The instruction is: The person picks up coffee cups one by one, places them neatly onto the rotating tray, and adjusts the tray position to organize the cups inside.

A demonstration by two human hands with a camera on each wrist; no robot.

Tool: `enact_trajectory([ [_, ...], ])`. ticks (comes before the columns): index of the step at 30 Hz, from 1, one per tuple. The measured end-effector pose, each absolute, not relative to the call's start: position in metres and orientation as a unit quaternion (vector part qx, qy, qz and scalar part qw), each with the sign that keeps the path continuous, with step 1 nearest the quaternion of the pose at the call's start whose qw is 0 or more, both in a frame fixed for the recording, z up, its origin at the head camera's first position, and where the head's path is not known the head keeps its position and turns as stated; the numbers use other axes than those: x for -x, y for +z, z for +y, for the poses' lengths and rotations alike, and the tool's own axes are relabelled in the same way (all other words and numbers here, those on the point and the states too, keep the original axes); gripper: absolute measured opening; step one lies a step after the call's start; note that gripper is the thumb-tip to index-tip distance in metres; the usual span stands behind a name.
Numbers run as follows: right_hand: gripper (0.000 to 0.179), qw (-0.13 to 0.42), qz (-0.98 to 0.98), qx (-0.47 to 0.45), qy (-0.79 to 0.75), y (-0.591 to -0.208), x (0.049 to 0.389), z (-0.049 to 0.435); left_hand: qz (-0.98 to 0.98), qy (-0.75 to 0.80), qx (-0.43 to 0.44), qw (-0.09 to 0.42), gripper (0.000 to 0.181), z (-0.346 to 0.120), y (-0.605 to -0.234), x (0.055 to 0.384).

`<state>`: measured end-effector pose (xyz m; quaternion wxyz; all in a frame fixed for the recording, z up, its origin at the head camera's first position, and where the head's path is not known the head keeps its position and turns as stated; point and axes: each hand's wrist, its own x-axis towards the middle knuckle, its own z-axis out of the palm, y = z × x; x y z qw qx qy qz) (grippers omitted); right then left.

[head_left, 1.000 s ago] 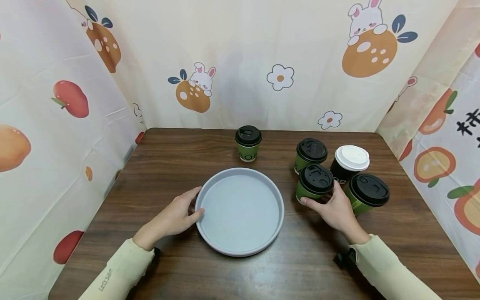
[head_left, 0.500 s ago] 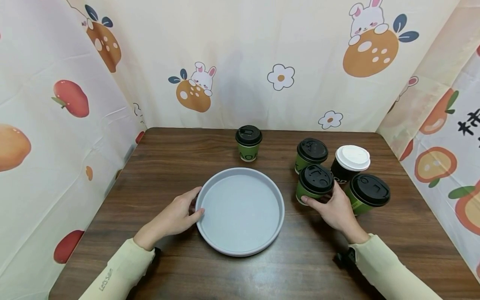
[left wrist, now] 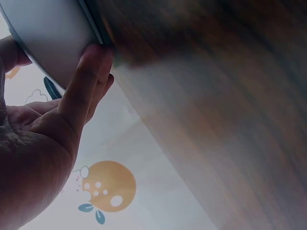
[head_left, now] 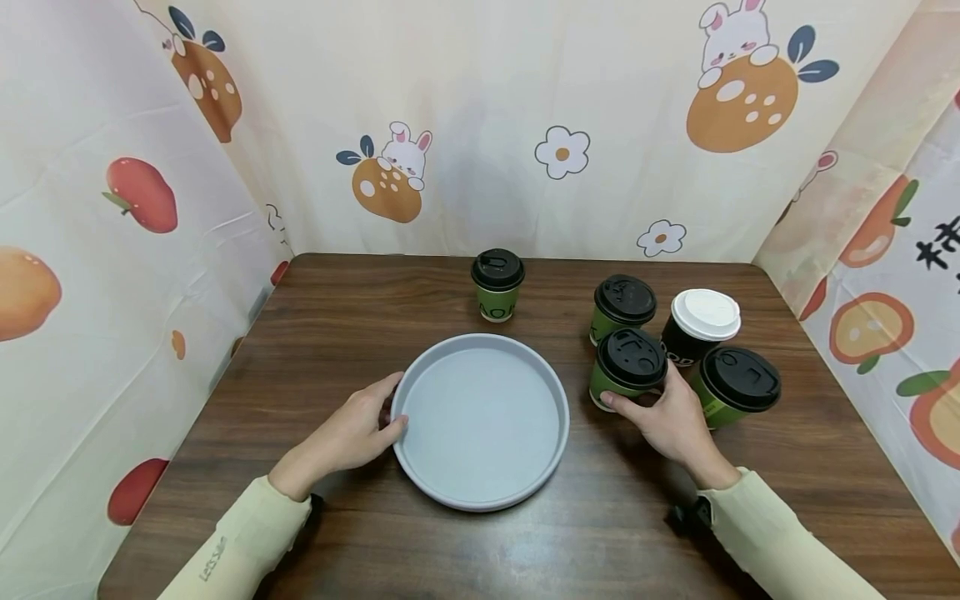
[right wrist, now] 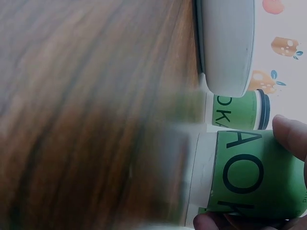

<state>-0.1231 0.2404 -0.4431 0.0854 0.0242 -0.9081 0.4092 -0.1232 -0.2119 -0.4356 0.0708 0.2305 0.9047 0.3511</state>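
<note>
On the left side of a round, pale grey tray [head_left: 480,421], my left hand [head_left: 348,429] grips the edge, thumb over the rim. The left wrist view shows its fingers [left wrist: 81,86] against the tray's outer wall. My right hand [head_left: 671,421] holds a green paper coffee cup [right wrist: 244,172] with a black lid [head_left: 633,358], thumb on one side and fingers on the other. Close around it stand a green cup [head_left: 622,307] behind, a black cup with a white lid [head_left: 703,321], and another green cup [head_left: 738,383] to the right.
A single green cup with a black lid [head_left: 497,285] stands behind the tray near the table's back edge. Curtains printed with fruit and rabbits [head_left: 480,125] enclose the wooden table [head_left: 337,308] at the back and sides.
The cup in my right hand has shifted very slightly to the left. My left hand and the tray stay where they were.
</note>
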Motion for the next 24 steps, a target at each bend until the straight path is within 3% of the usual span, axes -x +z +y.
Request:
enact_trajectory([
  [24, 0.078, 0.119, -0.901, -0.046, 0.414, -0.416, 0.112, 0.226, 0.909, 0.342, -0.228, 0.071, 0.061, -0.211, -0.433, 0.124],
])
